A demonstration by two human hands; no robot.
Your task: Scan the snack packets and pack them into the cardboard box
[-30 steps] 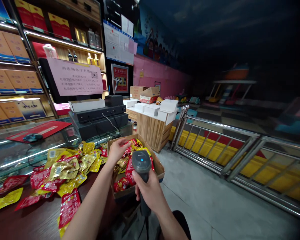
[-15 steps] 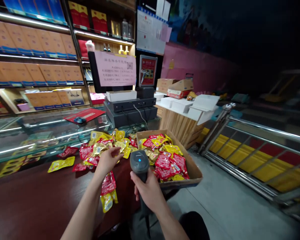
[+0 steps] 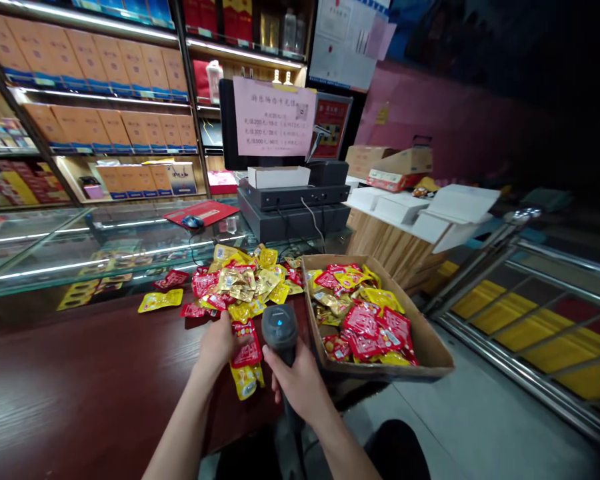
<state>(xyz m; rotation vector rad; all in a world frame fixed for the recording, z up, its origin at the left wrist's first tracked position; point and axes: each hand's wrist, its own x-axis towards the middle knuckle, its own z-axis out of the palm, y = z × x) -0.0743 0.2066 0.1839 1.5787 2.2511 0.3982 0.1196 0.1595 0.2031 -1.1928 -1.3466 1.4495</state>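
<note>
My right hand (image 3: 297, 380) is wrapped round the handle of a dark barcode scanner (image 3: 280, 327) with a blue light on top. My left hand (image 3: 219, 343) is at the left edge of a red packet (image 3: 247, 343); its fingers are mostly hidden, so its grip cannot be made out. Below that packet lies a yellow packet (image 3: 249, 381) on the dark red table (image 3: 105, 373). Behind my left hand spreads a pile of red, yellow and gold packets (image 3: 237, 283). To the right, a cardboard box (image 3: 433, 350) holds many similar packets.
A glass counter (image 3: 130, 233) runs behind the pile, bearing a red folder (image 3: 205, 213) and dark electronic boxes (image 3: 300, 217). A monitor with a pink sign (image 3: 275, 123) stands above them. A metal railing (image 3: 520, 347) is at the right.
The view has turned left, so everything sits further right. My left hand has moved from over the pile down towards the red packet near the scanner.
</note>
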